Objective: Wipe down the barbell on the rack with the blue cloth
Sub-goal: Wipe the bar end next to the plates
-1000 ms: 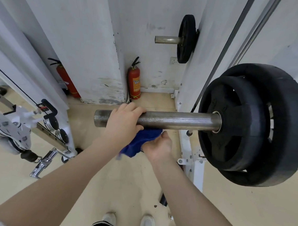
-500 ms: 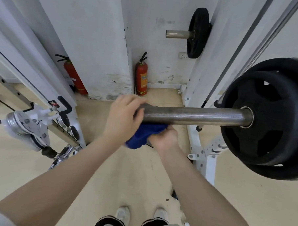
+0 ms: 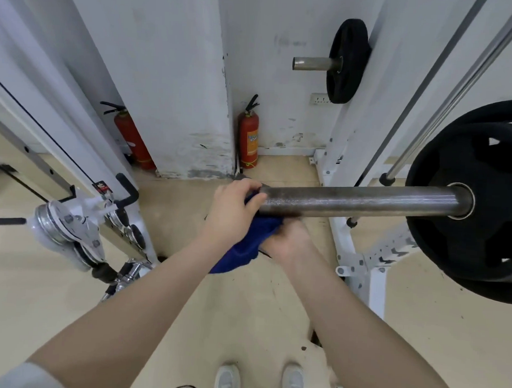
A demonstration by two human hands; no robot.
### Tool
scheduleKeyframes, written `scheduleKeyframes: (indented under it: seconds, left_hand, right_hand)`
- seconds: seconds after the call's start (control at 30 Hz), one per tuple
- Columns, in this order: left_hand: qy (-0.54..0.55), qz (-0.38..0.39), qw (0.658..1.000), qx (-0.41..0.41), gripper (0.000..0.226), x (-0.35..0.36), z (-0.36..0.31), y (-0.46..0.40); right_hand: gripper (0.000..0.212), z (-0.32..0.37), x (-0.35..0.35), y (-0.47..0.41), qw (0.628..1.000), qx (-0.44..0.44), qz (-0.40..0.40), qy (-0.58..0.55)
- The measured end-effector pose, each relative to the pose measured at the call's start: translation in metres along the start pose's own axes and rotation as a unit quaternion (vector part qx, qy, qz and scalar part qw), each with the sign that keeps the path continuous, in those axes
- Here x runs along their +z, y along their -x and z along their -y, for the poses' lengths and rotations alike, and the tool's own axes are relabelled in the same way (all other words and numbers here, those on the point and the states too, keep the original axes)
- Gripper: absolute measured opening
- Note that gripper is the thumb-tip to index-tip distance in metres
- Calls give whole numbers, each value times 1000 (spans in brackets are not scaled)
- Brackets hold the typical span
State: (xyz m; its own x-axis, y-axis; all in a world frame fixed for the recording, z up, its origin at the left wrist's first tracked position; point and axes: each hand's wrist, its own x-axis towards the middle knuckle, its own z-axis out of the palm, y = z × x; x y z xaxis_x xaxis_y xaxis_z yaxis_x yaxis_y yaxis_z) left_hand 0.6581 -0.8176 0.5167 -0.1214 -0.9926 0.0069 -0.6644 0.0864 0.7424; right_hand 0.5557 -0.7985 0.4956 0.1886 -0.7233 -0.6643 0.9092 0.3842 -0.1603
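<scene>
The steel barbell sleeve [image 3: 360, 200] runs level from the picture's middle to the black weight plates [image 3: 480, 203] at the right. My left hand [image 3: 233, 213] curls over the sleeve's free left end, with the blue cloth [image 3: 246, 246] under its fingers. The cloth wraps the bar's end and hangs down below it. My right hand [image 3: 288, 242] sits just under the bar and grips the hanging cloth from below. The tip of the sleeve is hidden by my left hand and the cloth.
The white rack upright and its foot [image 3: 371, 269] stand below the bar on the right. A chrome guide rod [image 3: 459, 88] slants up behind. A cable machine pulley [image 3: 68, 232] is at the left. Two red fire extinguishers [image 3: 249, 140] stand by the pillar. A small plate [image 3: 345, 60] hangs on a peg.
Both hands slid with the cloth leftward along the sleeve, from its middle to its free end. More bare steel now shows between my hands and the plates.
</scene>
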Motion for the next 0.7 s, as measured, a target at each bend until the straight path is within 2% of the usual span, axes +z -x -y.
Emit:
scheduleKeyframes:
  seconds: [0.17, 0.23, 0.33, 0.47, 0.53, 0.63, 0.7]
  left_hand:
    - [38, 40, 998, -23, 21, 0, 5, -4]
    - [15, 34, 999, -17, 23, 1, 3, -5]
    - [-36, 27, 999, 11, 27, 2, 0, -5]
    - [4, 42, 999, 12, 26, 0, 3, -5]
    - [29, 49, 998, 1, 28, 3, 4, -5]
    - [59, 57, 996, -17, 31, 2, 2, -4]
    - [97, 72, 992, -40, 35, 1, 1, -3]
  right_hand:
    - [32, 33, -25, -2, 993, -80, -81, -13]
    - [26, 19, -18, -7, 993, -84, -79, -11]
    - [36, 1, 1, 6, 994, -53, -77, -59]
    - [39, 6, -12, 30, 989, -122, -66, 50]
    - [36, 13, -22, 45, 985, -146, -68, 54]
    - [27, 10, -24, 58, 961, -238, -91, 106]
    - [24, 0, -17, 63, 909, -345, -115, 204]
